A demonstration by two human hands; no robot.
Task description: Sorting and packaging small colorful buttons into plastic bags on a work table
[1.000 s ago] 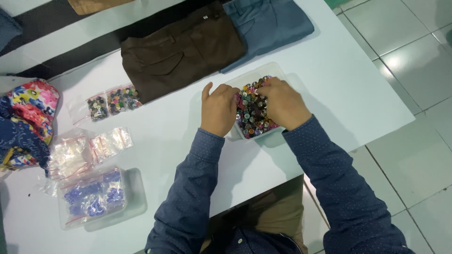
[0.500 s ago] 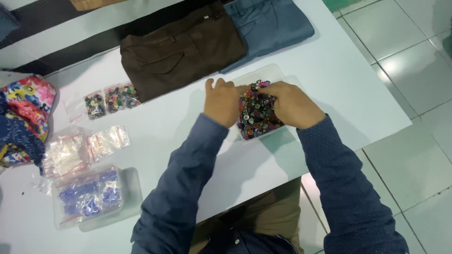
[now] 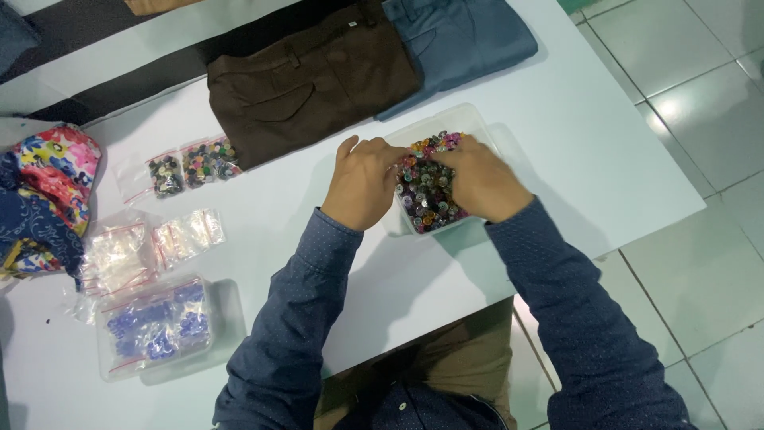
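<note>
A clear plastic tub (image 3: 469,119) full of mixed coloured buttons (image 3: 426,191) sits on the white table (image 3: 573,143). My left hand (image 3: 362,181) rests at the tub's left side, its fingertips reaching into the buttons. Over the right part of the tub lies my right hand (image 3: 477,179), fingers curled down into the pile. Whether either hand holds any buttons is hidden.
Folded brown trousers (image 3: 310,76) and blue trousers (image 3: 454,36) lie behind the tub. At the left are small bags of dark buttons (image 3: 191,163), clear bags (image 3: 151,247), a tub of blue-button bags (image 3: 155,326) and flowery cloth (image 3: 44,191). Tiled floor is at the right.
The view has shifted slightly. Both hands stay in the button tub, with the right hand drawn a little further over the pile.
</note>
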